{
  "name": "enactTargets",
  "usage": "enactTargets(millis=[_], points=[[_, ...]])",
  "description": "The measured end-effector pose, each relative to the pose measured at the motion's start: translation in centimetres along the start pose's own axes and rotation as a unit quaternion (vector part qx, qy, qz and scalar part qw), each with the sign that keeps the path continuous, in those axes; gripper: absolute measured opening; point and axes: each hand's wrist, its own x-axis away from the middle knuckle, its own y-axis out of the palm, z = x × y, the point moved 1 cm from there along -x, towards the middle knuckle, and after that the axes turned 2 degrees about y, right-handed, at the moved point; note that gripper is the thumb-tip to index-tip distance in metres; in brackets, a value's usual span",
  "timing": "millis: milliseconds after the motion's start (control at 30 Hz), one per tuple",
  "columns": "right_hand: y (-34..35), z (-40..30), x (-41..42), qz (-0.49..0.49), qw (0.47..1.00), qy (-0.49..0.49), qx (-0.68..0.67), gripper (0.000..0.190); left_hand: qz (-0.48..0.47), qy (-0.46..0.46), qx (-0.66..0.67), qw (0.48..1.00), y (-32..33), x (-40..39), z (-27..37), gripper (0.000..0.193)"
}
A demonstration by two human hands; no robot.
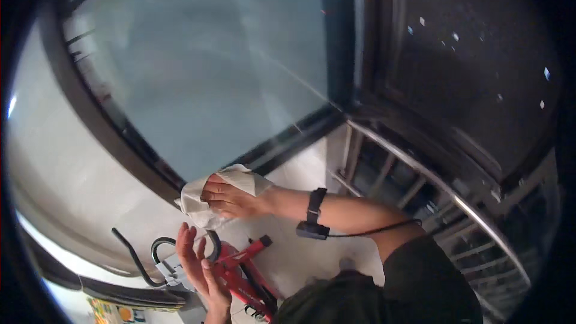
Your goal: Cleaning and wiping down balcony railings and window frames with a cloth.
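My right hand [234,200] presses a pale cloth [195,195] against the lower corner of a dark window frame [274,148], its fingers spread over the fabric. Above it the large glass pane [202,67] fills the upper middle. A black strap with a small box [312,229] and a cable sits on the right forearm. My left hand [198,261] is raised below the cloth with fingers apart, holding nothing. Behind it stands a red frame with black bars [247,274], perhaps exercise equipment.
A metal railing [432,175] runs down the right side beside dark glass with small lights. A pale wall [58,144] curves along the left. Black curved handlebars [135,256] stick out near my left hand. A colourful patterned item [112,310] lies at the lower left.
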Motion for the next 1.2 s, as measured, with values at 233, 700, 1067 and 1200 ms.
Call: enactTargets(millis=[233,700,1067,1200], points=[[0.7,3.3,8.8,0.115,0.942,-0.019,0.315,0.041,-0.063,-0.008,0.005,0.998,1.4,-0.2,-0.3,0.075],[-12.5,7.0,23.5,0.184,0.800,0.503,0.272,0.068,-0.193,-0.021,0.107,0.975,8.1,1.2,1.4,0.072],[-19.6,11.1,21.6,0.486,0.751,0.439,0.084,0.049,-0.170,-0.025,0.082,0.982,9.1,4.2,3.8,0.075],[-14.1,11.7,21.5,0.437,0.732,0.492,0.175,0.052,-0.139,-0.033,0.057,0.988,9.8,4.6,4.9,0.077]])
